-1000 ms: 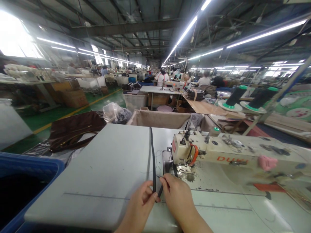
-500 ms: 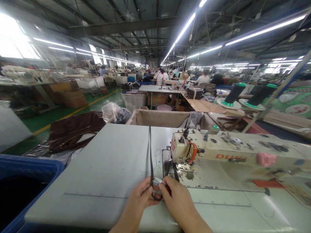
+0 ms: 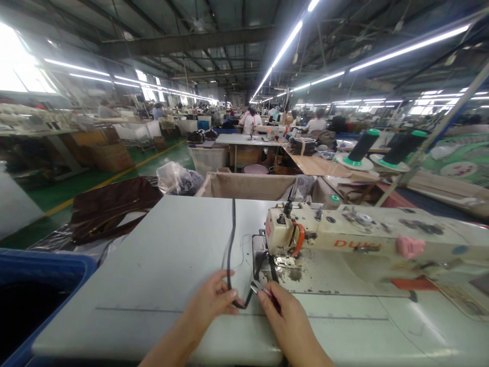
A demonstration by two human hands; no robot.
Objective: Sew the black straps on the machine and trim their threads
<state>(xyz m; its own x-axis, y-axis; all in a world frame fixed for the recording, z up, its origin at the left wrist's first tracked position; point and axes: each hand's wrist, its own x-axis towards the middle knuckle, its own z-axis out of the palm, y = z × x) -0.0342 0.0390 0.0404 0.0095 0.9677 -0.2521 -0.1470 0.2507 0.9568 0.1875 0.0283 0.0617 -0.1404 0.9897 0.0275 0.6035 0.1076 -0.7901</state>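
A narrow black strip (image 3: 231, 244) runs down the pale table (image 3: 168, 255), bends near the front and goes up toward the needle area of the sewing machine (image 3: 324, 234). My left hand (image 3: 212, 297) is closed around the strip near its bend, thumb against the fingers. In my right hand (image 3: 278, 305) is a small metal tool (image 3: 256, 286), apparently thread snips, its tip beside the strip's right part. Loose thread (image 3: 243, 255) lies between the strip and the machine.
At the left stands a blue bin (image 3: 82, 265), with a brown bag (image 3: 110, 204) behind it. Beyond the table is a beige fabric-lined container (image 3: 248, 186). Black thread cones (image 3: 362, 148) stand at the back right. Farther off, people sit at other tables.
My hands have moved apart, the left one going left with the strip's bend. The metal tool now shows clearly in my right hand, away from the left fingers. The view has shifted slightly.
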